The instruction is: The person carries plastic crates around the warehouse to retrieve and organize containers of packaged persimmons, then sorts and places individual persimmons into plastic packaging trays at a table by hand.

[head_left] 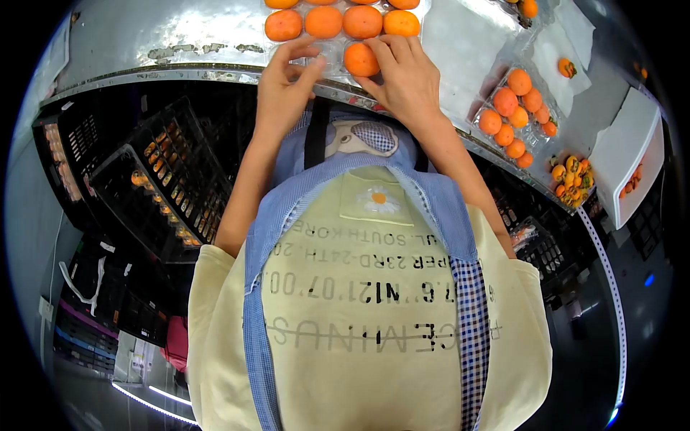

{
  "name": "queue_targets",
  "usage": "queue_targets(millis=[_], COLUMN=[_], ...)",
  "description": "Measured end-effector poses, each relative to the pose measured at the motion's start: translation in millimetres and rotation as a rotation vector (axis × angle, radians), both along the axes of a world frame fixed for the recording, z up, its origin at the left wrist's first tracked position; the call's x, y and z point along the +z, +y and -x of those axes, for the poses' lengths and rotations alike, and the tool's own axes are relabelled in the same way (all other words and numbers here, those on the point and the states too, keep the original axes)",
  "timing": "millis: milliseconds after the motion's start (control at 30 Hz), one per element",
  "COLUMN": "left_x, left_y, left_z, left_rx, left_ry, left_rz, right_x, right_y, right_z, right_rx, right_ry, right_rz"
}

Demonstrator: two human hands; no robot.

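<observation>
A clear plastic tray (330, 56) lies at the edge of the metal table, with rows of orange persimmons (323, 22) in it. My right hand (410, 82) has its fingertips and thumb around the right side of one persimmon (361, 59) in the nearest row. Beside it, my left hand (284, 93) hovers at the tray's near left corner. Its fingers are bent and apart from the thumb, with nothing between them. The tray hollow next to that hand holds no fruit.
Another clear tray of persimmons (504, 102) sits to the right, near loose fruit (572, 179) and a white bin (636, 161). A single persimmon (567, 68) lies on white paper. Black crates (172, 179) of fruit stand below the table at left.
</observation>
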State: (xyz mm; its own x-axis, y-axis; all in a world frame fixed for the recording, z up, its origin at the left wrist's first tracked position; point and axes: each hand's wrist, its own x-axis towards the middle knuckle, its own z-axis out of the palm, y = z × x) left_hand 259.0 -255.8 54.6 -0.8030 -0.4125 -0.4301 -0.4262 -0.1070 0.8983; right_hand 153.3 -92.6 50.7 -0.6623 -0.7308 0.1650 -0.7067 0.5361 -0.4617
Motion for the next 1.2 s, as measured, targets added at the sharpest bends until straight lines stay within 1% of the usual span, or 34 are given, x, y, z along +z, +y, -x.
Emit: queue_targets(millis=[233, 333, 433, 567, 733, 900, 1033, 1133, 1200], left_x=[-8, -6, -2, -6, -2, -1, -3, -2, -2], left_y=[-10, -8, -4, 1, 10, 17, 25, 30, 32], left_z=[-7, -4, -2, 0, 5, 5, 4, 2, 2], left_rx=[0.005, -0.036, -0.058, -0.088, -0.151, -0.181, -0.152, -0.141, -0.145], left_ry=[-0.024, -0.022, -0.025, -0.02, 0.011, -0.036, 0.023, 0.016, 0.026], left_rz=[0.004, 0.011, 0.042, 0.033, 0.06, 0.055, 0.114, 0.092, 0.085], right_x=[2, 12, 21, 4, -6, -11, -16, -19, -15], right_y=[-5, 0, 23, 49, 44, 42, 43, 45, 47], right_z=[1, 3, 11, 9, 3, 3, 5, 7, 7], right_rx=[0.011, -0.054, -0.181, -0.21, -0.228, -0.241, -0.219, -0.214, -0.25], right_ry=[0.016, -0.075, -0.117, -0.09, -0.055, -0.057, -0.03, -0.016, -0.136], right_rz=[-0.099, -0.059, -0.018, -0.062, -0.044, -0.032, -0.007, 0.015, 0.11])
